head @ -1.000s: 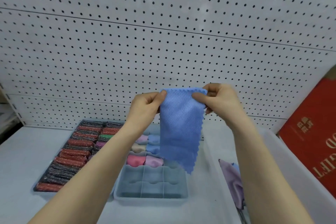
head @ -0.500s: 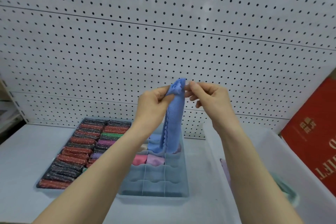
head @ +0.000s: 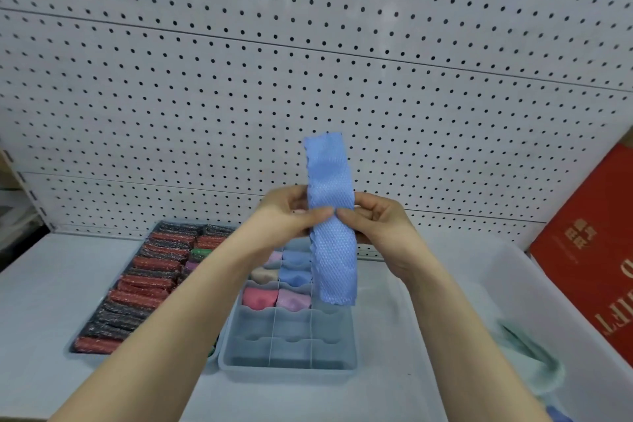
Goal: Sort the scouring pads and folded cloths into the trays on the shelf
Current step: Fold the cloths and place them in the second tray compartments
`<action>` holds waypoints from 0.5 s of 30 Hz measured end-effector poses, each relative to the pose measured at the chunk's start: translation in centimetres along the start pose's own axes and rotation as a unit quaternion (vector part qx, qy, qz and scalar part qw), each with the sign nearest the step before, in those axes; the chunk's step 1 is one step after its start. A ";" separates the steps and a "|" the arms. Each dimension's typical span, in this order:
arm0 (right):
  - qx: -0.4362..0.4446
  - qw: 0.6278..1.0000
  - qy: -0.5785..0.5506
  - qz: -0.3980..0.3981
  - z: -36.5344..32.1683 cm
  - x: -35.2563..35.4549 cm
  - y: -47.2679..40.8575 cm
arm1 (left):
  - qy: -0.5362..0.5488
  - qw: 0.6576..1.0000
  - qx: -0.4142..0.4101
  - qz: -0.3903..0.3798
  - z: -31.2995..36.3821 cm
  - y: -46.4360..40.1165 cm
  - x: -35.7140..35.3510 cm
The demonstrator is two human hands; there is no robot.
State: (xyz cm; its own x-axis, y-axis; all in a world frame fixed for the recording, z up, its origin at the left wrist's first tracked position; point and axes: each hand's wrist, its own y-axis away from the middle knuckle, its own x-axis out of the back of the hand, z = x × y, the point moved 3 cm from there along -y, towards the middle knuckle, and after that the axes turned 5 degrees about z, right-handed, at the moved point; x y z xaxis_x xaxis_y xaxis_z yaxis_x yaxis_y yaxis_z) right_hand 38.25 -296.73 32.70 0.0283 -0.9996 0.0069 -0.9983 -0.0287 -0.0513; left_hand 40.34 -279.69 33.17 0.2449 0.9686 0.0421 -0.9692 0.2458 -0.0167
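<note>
Hands meet above the divided tray (head: 287, 365), the landmark on the white shelf (head: 37, 288) for everything else in this single head view. The left hand (head: 286, 212) and the right hand (head: 380, 216) each pinch the blue cloth (head: 330, 216) at its middle, thumbs in front and fingers curled behind it. Folded into a narrow strip, the cloth stands upright, its top against the pegboard (head: 308, 62) behind the tray and its lower end hanging over the tray's far compartments. Those compartments hold folded cloths (head: 277, 298) in pink, lilac, cream and blue; the near ones hold nothing. Left of the tray, touching it, lies a dark tray (head: 77, 349) packed with rows of scouring pads (head: 144, 284). Right of the tray stands a white bin (head: 548, 284), and beyond it a red box (head: 592, 250).
</note>
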 end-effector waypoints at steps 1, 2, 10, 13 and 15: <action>-0.008 1.000 0.010 0.005 0.3 0.1 0.0 | -0.010 1.000 0.016 0.006 -1.2 0.2 -0.1; -0.015 1.000 0.024 0.008 0.6 0.3 0.0 | -0.012 0.999 0.026 0.020 -2.0 0.3 -0.2; 0.091 0.995 0.037 0.021 -0.3 0.4 -1.1 | 0.026 0.991 -0.056 0.122 -1.0 -0.5 0.1; 0.117 0.993 0.018 -0.016 -1.2 0.2 -1.3 | 0.054 0.987 -0.080 0.131 0.3 -0.7 0.2; 0.094 0.995 -0.004 -0.041 -1.0 0.2 -1.2 | 0.061 0.985 -0.083 0.140 0.6 -0.7 0.5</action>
State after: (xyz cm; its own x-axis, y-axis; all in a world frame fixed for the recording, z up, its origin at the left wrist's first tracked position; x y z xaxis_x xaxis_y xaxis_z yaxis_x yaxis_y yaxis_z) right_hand 39.39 -296.91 33.73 0.1101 -0.9939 0.0103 -0.9652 -0.1094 -0.2376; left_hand 41.14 -279.42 33.83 -0.0199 0.9939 -0.1081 -0.9841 -0.0386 -0.1735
